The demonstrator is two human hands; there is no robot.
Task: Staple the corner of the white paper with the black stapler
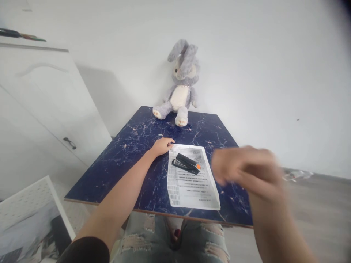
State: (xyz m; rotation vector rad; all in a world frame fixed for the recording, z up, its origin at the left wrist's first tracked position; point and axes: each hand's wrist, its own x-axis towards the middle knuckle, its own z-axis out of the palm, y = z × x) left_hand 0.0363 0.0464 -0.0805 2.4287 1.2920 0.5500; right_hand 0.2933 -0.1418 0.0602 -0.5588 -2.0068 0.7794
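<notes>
A printed paper sheet [192,182] lies on the dark blue marbled table [123,164], and a black stapler [186,163] with an orange end rests on its upper half. My left hand [162,146] reaches across the table with its fingers curled, the fingertips touching the sheet's far left corner. My right hand [241,166] hangs in the air close to the camera, right of the sheet, smeared by motion; I cannot make out its fingers or anything in it. A tiny pale object [160,135] lies on the table just beyond my left hand.
A grey plush rabbit [181,86] sits at the table's far edge against the white wall. A white cabinet [41,106] with a dark handle stands at the left. A white pegboard panel [30,204] leans at the lower left. My knees in ripped jeans [175,241] show under the table.
</notes>
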